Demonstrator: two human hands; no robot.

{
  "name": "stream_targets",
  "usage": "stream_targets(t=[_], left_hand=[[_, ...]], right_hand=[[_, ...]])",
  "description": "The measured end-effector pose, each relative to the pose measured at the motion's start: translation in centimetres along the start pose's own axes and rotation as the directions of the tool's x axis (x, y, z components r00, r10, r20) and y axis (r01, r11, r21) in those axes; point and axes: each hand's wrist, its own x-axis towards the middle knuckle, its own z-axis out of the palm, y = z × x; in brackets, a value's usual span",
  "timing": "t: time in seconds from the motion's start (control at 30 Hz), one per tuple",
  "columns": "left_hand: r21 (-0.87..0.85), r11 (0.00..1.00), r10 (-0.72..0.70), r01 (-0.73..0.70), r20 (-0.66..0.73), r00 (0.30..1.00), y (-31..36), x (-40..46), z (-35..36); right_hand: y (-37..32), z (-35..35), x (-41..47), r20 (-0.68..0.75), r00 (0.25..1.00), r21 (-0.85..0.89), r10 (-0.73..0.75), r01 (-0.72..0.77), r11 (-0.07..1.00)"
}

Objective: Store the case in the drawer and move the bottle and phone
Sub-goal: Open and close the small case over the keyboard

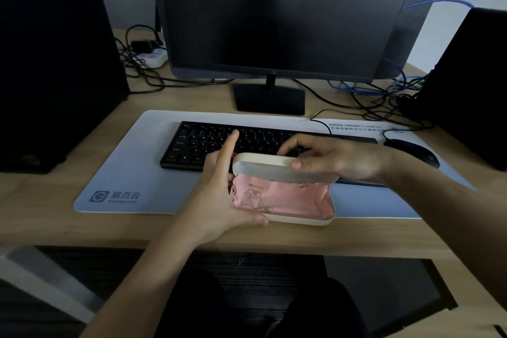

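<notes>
A cream-white hinged case (297, 219) is held above the desk's front edge, its lid (263, 160) partly raised. A pink cloth (285, 197) with a cartoon print fills the inside. My left hand (219, 195) grips the case's left end from below, index finger pointing up. My right hand (329, 159) pinches the lid's top edge from the right. No bottle, phone or drawer is in view.
A black keyboard (208, 143) and black mouse (411, 152) lie on a grey desk mat (123, 173). A dark monitor (274, 14) stands behind, with black boxes (52, 63) at both sides and tangled cables (378, 96) along the back.
</notes>
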Motion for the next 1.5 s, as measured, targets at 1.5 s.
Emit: stream_targets(t=[1.5], left_hand=[[0.047,0.998,-0.045,0.045,-0.006,0.999,0.4,0.1,-0.1]], right_hand=[[2.3,5.0,-2.3,-0.221,0.891,-0.491,-0.395,0.249,0.835]])
